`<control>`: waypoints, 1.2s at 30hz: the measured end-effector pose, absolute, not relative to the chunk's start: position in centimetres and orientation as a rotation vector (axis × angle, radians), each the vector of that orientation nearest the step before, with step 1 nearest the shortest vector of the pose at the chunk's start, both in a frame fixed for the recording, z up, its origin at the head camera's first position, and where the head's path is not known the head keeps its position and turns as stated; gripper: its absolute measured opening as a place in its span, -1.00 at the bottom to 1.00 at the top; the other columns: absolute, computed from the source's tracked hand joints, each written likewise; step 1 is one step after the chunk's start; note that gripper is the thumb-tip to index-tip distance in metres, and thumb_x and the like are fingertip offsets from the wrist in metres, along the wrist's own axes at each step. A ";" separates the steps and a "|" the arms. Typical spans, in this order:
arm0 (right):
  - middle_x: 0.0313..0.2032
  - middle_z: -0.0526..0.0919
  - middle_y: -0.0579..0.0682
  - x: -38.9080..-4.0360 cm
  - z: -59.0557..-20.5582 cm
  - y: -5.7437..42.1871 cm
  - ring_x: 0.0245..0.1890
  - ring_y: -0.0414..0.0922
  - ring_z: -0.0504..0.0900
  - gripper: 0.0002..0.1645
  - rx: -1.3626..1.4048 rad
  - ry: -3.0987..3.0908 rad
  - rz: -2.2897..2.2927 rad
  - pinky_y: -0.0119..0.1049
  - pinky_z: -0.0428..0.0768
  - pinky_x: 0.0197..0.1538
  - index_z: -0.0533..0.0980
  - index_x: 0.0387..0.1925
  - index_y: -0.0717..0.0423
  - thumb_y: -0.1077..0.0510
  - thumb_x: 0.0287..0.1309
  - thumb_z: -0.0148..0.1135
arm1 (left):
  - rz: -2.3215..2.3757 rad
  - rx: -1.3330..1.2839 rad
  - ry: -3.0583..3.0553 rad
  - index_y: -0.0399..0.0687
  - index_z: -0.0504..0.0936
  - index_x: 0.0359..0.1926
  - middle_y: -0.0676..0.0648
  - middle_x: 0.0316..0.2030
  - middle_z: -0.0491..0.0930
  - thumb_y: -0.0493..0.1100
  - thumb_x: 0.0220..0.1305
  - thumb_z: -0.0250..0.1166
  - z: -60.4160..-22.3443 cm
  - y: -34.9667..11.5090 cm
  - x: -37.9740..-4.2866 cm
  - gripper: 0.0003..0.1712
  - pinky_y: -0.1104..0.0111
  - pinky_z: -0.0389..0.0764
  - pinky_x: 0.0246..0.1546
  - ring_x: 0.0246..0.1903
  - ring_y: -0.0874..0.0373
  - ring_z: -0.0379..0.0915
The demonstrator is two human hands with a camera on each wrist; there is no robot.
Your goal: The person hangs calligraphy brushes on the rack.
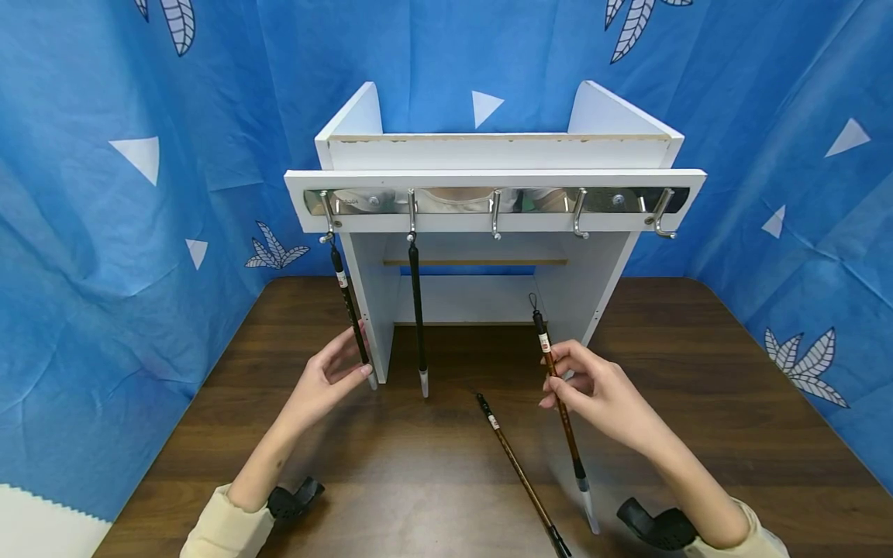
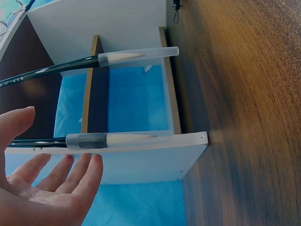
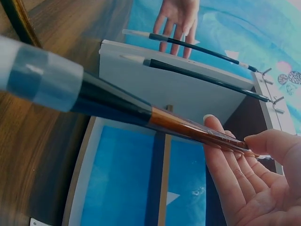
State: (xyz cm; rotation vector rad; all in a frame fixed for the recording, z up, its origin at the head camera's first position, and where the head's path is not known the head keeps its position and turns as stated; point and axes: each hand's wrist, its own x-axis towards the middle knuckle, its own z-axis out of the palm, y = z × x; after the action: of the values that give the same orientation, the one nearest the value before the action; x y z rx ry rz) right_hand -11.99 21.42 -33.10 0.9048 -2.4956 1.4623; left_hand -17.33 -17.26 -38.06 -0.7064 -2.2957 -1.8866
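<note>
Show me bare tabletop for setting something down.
Bare tabletop lies between the right hand and the blue cloth on the right; a smaller patch lies left of the left hand. Between the hands it's crowded: a loose brush, a held brush, a hanging brush.

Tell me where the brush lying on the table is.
In the head view, the loose brush lies on the table, low and slightly right of centre, left of the held brush in the right hand.
</note>
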 end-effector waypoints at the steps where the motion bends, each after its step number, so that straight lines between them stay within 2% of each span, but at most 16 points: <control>1: -0.39 0.59 0.07 -12.0 -33.0 21.4 -0.46 -0.16 0.67 -0.70 0.898 -2.493 1.465 -0.28 0.60 -0.49 0.35 -0.03 0.22 0.45 0.21 0.07 | -1.886 -0.709 -2.295 -0.31 0.14 0.37 -0.25 0.32 0.15 -0.43 0.24 0.18 -38.1 -17.3 -17.3 -0.30 0.17 0.38 0.08 0.22 -0.22 0.15; 7: -0.37 0.59 0.05 -11.9 -32.8 21.5 -0.45 -0.19 0.66 -0.68 0.859 -2.494 1.473 -0.24 0.62 -0.48 0.35 -0.01 0.18 0.43 0.21 0.09 | -1.880 -0.727 -2.283 -0.28 0.16 0.37 -0.24 0.32 0.16 -0.44 0.24 0.17 -38.0 -17.2 -17.3 -0.31 0.12 0.37 0.08 0.21 -0.21 0.17; 18: -0.36 0.59 0.12 -11.9 -32.6 21.6 -0.43 -0.10 0.67 -0.69 0.807 -2.489 1.516 -0.24 0.64 -0.45 0.34 -0.01 0.28 0.42 0.21 0.11 | -1.893 -0.708 -2.301 -0.26 0.15 0.37 -0.22 0.33 0.15 -0.41 0.25 0.18 -38.0 -17.3 -17.3 -0.31 0.15 0.36 0.09 0.23 -0.20 0.15; 24: -0.35 0.58 0.15 -11.9 -32.4 21.7 -0.41 -0.11 0.68 -0.69 0.770 -2.481 1.535 -0.22 0.65 -0.44 0.35 0.00 0.27 0.41 0.22 0.11 | -1.889 -0.705 -2.305 -0.28 0.14 0.37 -0.23 0.33 0.15 -0.41 0.26 0.17 -38.0 -17.3 -17.3 -0.31 0.16 0.37 0.08 0.23 -0.21 0.15; 32: -0.36 0.59 0.09 -12.0 -32.1 21.7 -0.42 -0.06 0.68 -0.71 0.760 -2.445 1.537 -0.23 0.66 -0.42 0.35 0.00 0.27 0.39 0.25 0.09 | -1.884 -0.693 -2.314 -0.28 0.14 0.37 -0.23 0.33 0.15 -0.40 0.25 0.18 -38.0 -17.3 -17.3 -0.31 0.17 0.38 0.08 0.23 -0.21 0.15; 36: -0.36 0.58 0.16 -12.0 -31.8 21.7 -0.41 -0.03 0.68 -0.69 0.760 -2.422 1.557 -0.22 0.66 -0.41 0.35 0.02 0.28 0.40 0.25 0.08 | -1.886 -0.694 -2.311 -0.28 0.14 0.37 -0.24 0.33 0.15 -0.40 0.25 0.18 -38.0 -17.3 -17.3 -0.30 0.15 0.37 0.08 0.22 -0.22 0.16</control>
State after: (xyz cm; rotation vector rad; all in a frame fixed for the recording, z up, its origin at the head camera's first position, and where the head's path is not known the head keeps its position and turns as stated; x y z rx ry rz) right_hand -12.03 21.72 -31.84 0.7597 -2.4222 1.5570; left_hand -17.27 -17.30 -37.98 -0.6939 -2.3106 -1.8863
